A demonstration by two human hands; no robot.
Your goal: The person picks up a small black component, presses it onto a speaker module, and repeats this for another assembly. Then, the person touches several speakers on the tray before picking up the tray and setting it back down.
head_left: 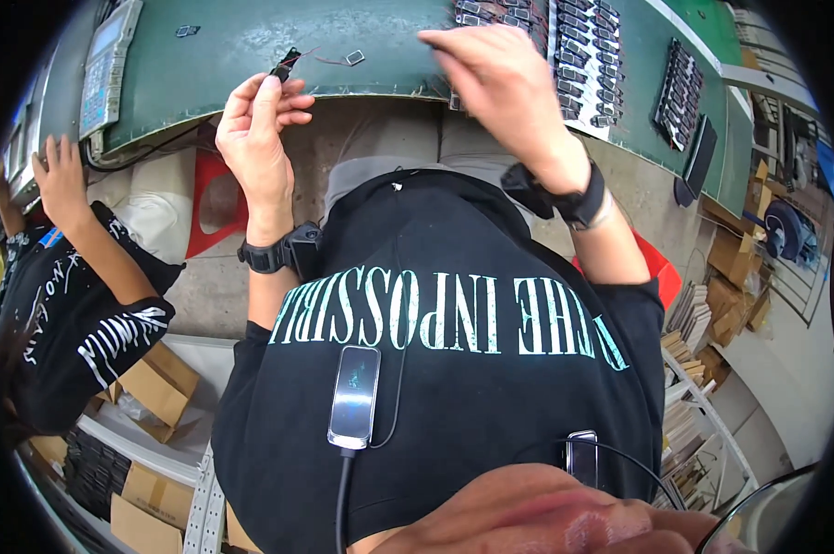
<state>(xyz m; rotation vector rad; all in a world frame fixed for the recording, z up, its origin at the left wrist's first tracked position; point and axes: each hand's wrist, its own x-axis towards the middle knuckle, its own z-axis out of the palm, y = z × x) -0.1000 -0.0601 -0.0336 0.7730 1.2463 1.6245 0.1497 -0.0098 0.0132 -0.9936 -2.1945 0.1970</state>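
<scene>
My left hand [260, 120] is above the near edge of the green-topped table, thumb and forefinger pinched on a small black part with thin red wires [288, 65]. Those wires run right to a small rectangular piece with a pale centre [354, 57], lying on the tabletop. My right hand [507, 88] is stretched over the table, its fingers pressed together and pointing left. A dark speck shows at their tips, too small to name. Just beyond and beside that hand lie rows of small black wired parts [579, 55] on a pale sheet.
Another small dark part [187, 31] lies on the table [241, 42] at the far left, near a grey device with a screen [108, 65]. More parts fill a dark tray [679, 92] at right. A co-worker's hand [63, 180] is at the left. Cardboard boxes [154, 494] sit below.
</scene>
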